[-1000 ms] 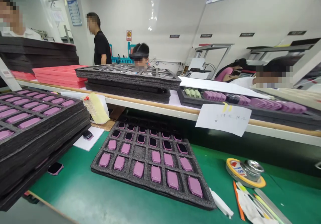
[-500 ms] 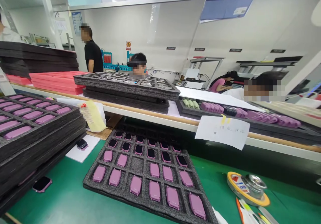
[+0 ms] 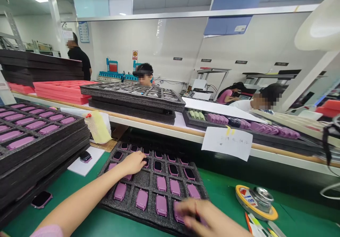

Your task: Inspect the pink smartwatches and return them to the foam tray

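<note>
A black foam tray (image 3: 148,217) holds purple smartwatches in rows of pockets. Its front rows lie with purple backs up, such as a smartwatch back (image 3: 141,198); the rear rows show dark screens. My left hand (image 3: 134,163) reaches across the tray from the left, its fingers bunched at the edge of a dark-screened smartwatch (image 3: 146,163) in its pocket. A pocket below that hand is bare. Smeared by motion, my right hand (image 3: 204,215) hovers at the tray's front right, thumb and forefinger apart beside a purple smartwatch (image 3: 177,212).
Stacked foam trays (image 3: 42,152) with smartwatches rise at the left. Near them are a loose smartwatch (image 3: 41,199) and another smartwatch (image 3: 85,157) on white paper. A tape roll (image 3: 240,194) and pens (image 3: 251,223) lie right. The shelf (image 3: 148,130) crosses behind; several people are beyond.
Both my hands have come into view over the tray, left from the lower left, right from the lower right. The view has tilted up slightly. A standing person in black has shifted left.
</note>
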{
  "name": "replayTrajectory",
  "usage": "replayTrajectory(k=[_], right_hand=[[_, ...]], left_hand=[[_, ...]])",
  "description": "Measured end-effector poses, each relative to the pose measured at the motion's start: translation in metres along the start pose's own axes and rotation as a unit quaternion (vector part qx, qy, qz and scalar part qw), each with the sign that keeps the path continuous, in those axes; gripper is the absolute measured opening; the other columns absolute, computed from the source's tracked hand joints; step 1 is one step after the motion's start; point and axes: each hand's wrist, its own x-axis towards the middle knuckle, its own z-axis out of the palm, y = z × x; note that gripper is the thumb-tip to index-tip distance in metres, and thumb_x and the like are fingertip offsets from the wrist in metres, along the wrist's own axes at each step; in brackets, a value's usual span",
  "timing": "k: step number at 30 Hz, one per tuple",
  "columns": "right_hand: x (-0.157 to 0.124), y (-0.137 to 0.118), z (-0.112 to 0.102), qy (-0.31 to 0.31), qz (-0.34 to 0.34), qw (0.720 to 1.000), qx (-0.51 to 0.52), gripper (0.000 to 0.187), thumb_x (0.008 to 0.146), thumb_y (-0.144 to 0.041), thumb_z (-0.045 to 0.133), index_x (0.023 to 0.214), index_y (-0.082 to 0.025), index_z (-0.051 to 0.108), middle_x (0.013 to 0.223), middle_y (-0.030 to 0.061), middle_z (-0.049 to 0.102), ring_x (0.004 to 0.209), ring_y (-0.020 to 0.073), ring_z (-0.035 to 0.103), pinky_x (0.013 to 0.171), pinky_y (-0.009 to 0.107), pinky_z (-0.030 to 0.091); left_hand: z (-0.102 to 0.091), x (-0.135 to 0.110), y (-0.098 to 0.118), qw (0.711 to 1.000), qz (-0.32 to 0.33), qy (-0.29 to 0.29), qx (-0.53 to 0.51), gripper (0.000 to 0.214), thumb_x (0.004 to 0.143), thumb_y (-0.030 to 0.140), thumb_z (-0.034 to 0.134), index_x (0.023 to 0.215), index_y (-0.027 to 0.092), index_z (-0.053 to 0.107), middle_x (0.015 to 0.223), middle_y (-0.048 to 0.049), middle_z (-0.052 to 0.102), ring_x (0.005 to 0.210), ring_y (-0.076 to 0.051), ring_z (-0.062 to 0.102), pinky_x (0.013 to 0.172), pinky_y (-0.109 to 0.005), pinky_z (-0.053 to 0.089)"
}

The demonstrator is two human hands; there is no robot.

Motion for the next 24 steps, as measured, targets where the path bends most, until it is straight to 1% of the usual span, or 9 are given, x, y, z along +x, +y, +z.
replayTrajectory(k=[2,4,6,9,12,14,17,21,24], right_hand=[[0.041,0.013,-0.010,0.044,0.016,0.998,-0.033,0.030,0.102,-0.026,0.055,0.130,-0.017,0.060,0.135,0.0093,0.063,0.127,0.0250,0.058,0.112,0.052,0.041],[0.079,0.028,-0.019,0.061,0.036,0.995,-0.066,0.032,0.097,-0.018,0.060,0.129,-0.012,0.060,0.139,0.0138,0.060,0.133,0.0270,0.054,0.116,0.052,0.037],[0.107,0.041,-0.027,0.060,0.047,0.993,-0.090,0.034,0.094,-0.022,0.066,0.127,-0.014,0.061,0.137,0.0117,0.061,0.127,0.0271,0.058,0.110,0.052,0.044],[0.128,0.048,-0.033,0.039,0.057,0.991,-0.118,0.032,0.095,-0.031,0.068,0.123,-0.017,0.063,0.124,0.0079,0.067,0.106,0.0221,0.067,0.094,0.045,0.056],[0.135,0.044,-0.035,0.027,0.067,0.986,-0.151,0.031,0.095,-0.034,0.067,0.121,-0.016,0.063,0.114,0.0064,0.069,0.097,0.0200,0.069,0.086,0.042,0.058],[0.135,0.040,-0.037,0.032,0.069,0.982,-0.172,0.033,0.095,-0.035,0.067,0.122,-0.017,0.062,0.114,0.0066,0.068,0.099,0.0212,0.068,0.088,0.043,0.058],[0.128,0.040,-0.048,0.053,0.069,0.978,-0.191,0.034,0.095,-0.035,0.067,0.123,-0.018,0.062,0.121,0.0076,0.067,0.107,0.0231,0.066,0.093,0.046,0.055],[0.109,0.054,-0.067,0.081,0.089,0.973,-0.199,0.036,0.095,-0.034,0.066,0.127,-0.018,0.060,0.130,0.0091,0.062,0.112,0.0243,0.064,0.096,0.047,0.054],[0.101,0.065,-0.070,0.048,0.106,0.974,-0.196,0.030,0.095,-0.033,0.067,0.120,-0.017,0.064,0.124,0.0079,0.065,0.109,0.0230,0.065,0.094,0.045,0.055]], left_hand=[[0.007,0.019,-0.009,0.999,-0.026,0.013,0.016,0.031,0.098,0.036,0.062,0.123,0.017,0.062,0.129,-0.0103,0.062,0.114,-0.026,0.062,0.098,-0.050,0.053],[0.009,0.028,-0.015,0.999,-0.037,0.007,0.023,0.030,0.098,0.036,0.062,0.122,0.017,0.063,0.126,-0.0100,0.063,0.111,-0.025,0.063,0.095,-0.047,0.054],[0.006,0.033,-0.018,0.999,-0.033,-0.012,0.021,0.030,0.097,0.036,0.063,0.119,0.017,0.063,0.123,-0.0094,0.064,0.108,-0.024,0.064,0.093,-0.046,0.055],[-0.003,0.041,-0.015,0.999,-0.016,-0.042,0.005,0.029,0.096,0.036,0.065,0.116,0.015,0.064,0.116,-0.0080,0.067,0.100,-0.022,0.067,0.088,-0.042,0.058],[-0.004,0.052,-0.005,1.000,-0.002,-0.029,-0.008,0.029,0.097,0.038,0.063,0.116,0.015,0.064,0.115,-0.0078,0.067,0.100,-0.022,0.067,0.088,-0.042,0.058],[0.001,0.058,0.003,1.000,0.011,-0.010,-0.011,0.030,0.098,0.038,0.062,0.118,0.016,0.064,0.118,-0.0084,0.066,0.104,-0.023,0.066,0.091,-0.044,0.056],[0.015,0.062,0.013,0.999,0.039,-0.011,-0.010,0.028,0.098,0.037,0.062,0.117,0.017,0.064,0.120,-0.0086,0.066,0.106,-0.023,0.065,0.093,-0.045,0.055],[0.031,0.059,0.015,0.997,0.071,-0.010,-0.014,0.026,0.097,0.036,0.063,0.114,0.016,0.065,0.120,-0.0088,0.065,0.109,-0.024,0.064,0.096,-0.047,0.054],[0.036,0.057,0.011,0.997,0.073,0.008,-0.027,0.027,0.096,0.038,0.064,0.109,0.015,0.066,0.119,-0.0086,0.065,0.108,-0.024,0.063,0.096,-0.047,0.052]])
